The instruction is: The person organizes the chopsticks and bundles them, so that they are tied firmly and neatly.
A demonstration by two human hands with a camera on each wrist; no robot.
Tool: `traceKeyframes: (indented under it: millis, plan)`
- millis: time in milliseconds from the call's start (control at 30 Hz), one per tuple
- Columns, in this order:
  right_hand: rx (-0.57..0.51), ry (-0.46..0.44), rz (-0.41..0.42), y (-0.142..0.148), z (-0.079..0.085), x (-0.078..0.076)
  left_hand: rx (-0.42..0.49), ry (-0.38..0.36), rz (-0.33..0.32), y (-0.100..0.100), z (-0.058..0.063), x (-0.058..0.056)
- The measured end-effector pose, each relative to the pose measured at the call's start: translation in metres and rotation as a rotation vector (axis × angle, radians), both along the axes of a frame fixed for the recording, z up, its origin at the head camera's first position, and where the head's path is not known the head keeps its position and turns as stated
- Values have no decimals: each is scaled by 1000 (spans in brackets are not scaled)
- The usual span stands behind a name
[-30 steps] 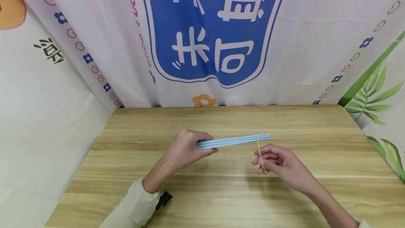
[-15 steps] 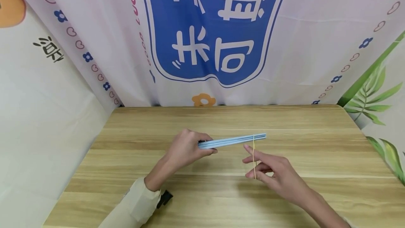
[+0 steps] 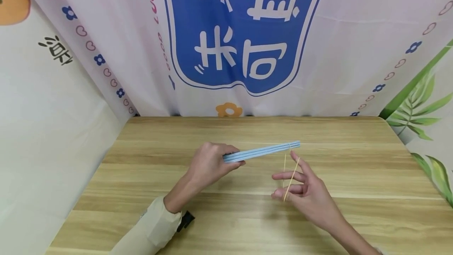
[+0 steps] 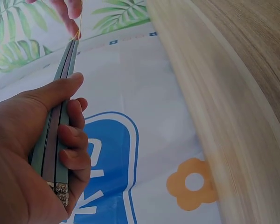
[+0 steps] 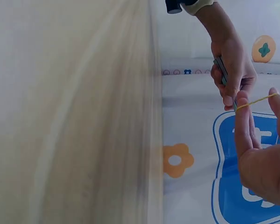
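Note:
My left hand [image 3: 209, 164] grips a bundle of light blue chopsticks [image 3: 260, 152] at one end, raised over the table and slanting slightly up to the right. The left wrist view shows the thumb and curled fingers round the chopsticks [image 4: 50, 144], whose near ends have a glittery pattern. A yellow rubber band [image 3: 291, 180] stretches over the spread thumb and index finger of my right hand [image 3: 313, 198], just below the bundle's far end. Thin band lines cross the chopsticks there. In the right wrist view the rubber band [image 5: 256, 100] runs taut between thumb and finger.
Both hands are above a wood-grain table [image 3: 159, 133]. A printed curtain [image 3: 339, 70] hangs along its back edge, with white cloth [image 3: 53, 137] at the left. A small black device [image 3: 185, 221] sits at the left cuff.
My right hand has gone from pinching the hanging rubber band to spreading its fingers inside the loop, stretching it wider. The left hand keeps its grip, and the bundle's far end has tipped up slightly.

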State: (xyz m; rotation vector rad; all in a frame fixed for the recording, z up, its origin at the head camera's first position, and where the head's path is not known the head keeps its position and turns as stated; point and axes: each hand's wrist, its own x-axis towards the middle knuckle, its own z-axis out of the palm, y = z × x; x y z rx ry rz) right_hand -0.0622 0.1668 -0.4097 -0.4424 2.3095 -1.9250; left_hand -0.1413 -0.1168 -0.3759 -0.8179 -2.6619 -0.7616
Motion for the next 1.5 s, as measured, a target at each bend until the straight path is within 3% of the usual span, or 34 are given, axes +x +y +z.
traceKeyframes:
  millis: [167,333,600,833,933,1067,1267,1500]
  plan:
    - [-110,-98,98,-1,-5,-2,-4,31,-53,-1,1,-1]
    - [-122,-140,72,7,-6,-9,1,0,-130,-5,5,-2]
    - [-251,-37,116,25,-3,-18,66,-69,-220,-12,10,-3]
    - [-466,12,287,33,-6,-22,116,-149,-273,-17,12,-4]
    - [-510,25,330,35,-7,-24,115,-160,-279,-18,13,-4]
    - [-497,35,328,35,-7,-24,71,-151,-292,-17,13,-3]
    - [-355,27,263,33,-6,-22,-18,-134,-302,-11,12,-1]
    - [-294,19,267,31,-5,-20,-38,-92,-314,-8,11,0]
